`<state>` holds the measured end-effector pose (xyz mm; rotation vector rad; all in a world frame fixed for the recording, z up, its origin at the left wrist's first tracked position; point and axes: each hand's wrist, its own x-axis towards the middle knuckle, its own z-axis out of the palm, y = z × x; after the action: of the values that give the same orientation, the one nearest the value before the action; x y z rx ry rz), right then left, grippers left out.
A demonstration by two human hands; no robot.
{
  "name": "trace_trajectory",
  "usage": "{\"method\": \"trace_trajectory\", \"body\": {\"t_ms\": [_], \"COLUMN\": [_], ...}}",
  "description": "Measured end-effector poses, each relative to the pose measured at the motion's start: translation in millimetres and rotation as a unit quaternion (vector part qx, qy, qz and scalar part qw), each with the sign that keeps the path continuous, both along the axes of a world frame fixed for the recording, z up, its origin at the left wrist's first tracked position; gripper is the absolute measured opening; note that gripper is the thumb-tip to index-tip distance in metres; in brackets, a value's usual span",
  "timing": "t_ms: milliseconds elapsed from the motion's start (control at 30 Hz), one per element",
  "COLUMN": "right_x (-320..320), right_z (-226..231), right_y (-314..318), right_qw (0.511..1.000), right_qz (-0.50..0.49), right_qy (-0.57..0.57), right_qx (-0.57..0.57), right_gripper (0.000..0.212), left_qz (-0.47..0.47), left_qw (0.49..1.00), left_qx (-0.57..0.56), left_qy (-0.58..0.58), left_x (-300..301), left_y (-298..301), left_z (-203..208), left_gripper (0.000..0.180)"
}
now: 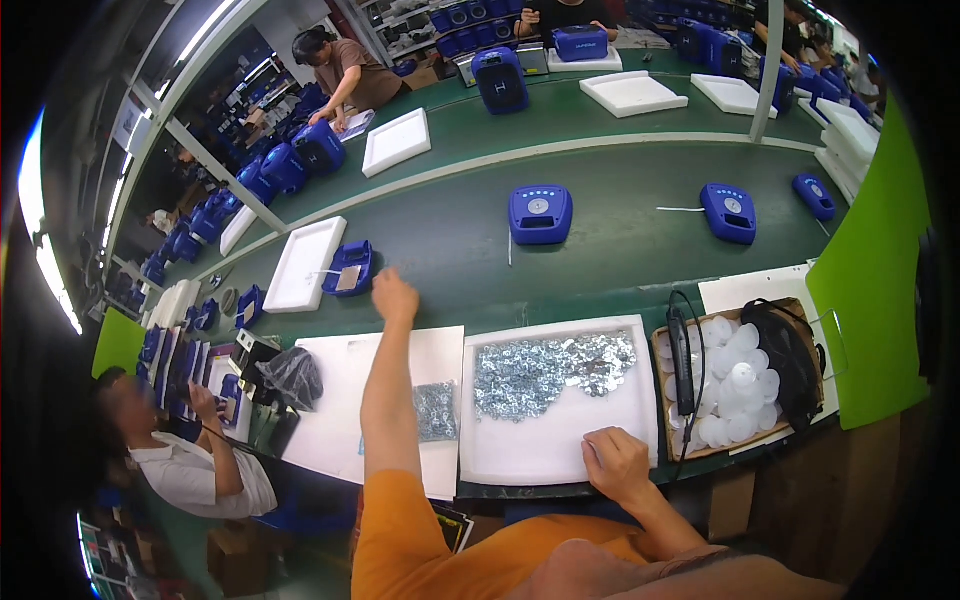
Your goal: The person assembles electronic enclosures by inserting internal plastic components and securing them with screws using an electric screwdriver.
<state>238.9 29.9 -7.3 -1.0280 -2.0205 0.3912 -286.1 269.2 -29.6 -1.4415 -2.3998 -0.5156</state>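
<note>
The left hand (396, 297) was stretched across the green worktop (450, 240), just beside a blue shell (348, 268); whether it touched could not be told. Its fingers were curled nearly closed, and what they held, if anything, could not be made out. The shell lay with its hollow up beside a foam slab (305, 264), which seemed to leave its inside open to work on.

The right hand (615, 462) was over the near edge of a white tray (500, 450), fingers bent inward; whether they pinched something could not be told. Metal bits (520, 375) lay spread in the tray, likely so single ones could be picked, while a bag (436, 411) to its left kept more small parts together. A box (808, 395) to the right contained white discs (738, 372), with a corded tool (685, 360) at its left side, probably for easy reach.
</note>
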Motion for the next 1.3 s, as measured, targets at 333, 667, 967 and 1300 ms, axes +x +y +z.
{"method": "trace_trajectory", "body": {"t_ms": [333,667,967,1300], "right_x": [-12.2,-12.4,-14.9,-76.8], "right_z": [-36.7,-40.5,-8.2,86.4], "right_y": [-11.5,-2.3,0.9,1.6], "right_qw": [0.999,1.000,0.993,0.956], "right_qz": [0.033,-0.002,0.024,0.196], "right_qy": [-0.012,0.006,0.109,0.215], "right_qx": [0.022,0.005,-0.029,0.038], "right_gripper": [0.018,0.014,0.018,0.034], "left_qz": [-0.044,-0.037,-0.283,-0.483], "left_qw": [0.998,0.981,0.934,0.783], "left_qx": [-0.038,-0.156,0.217,-0.123], "left_qy": [0.004,0.107,-0.038,-0.373], "left_x": [-211.6,-139.2,-79.1,94.1], "left_y": [-62.4,-21.8,-92.7,-152.8], "left_z": [-25.7,17.4,66.7,118.0], "left_gripper": [0.054,0.049,0.044,0.033]}}
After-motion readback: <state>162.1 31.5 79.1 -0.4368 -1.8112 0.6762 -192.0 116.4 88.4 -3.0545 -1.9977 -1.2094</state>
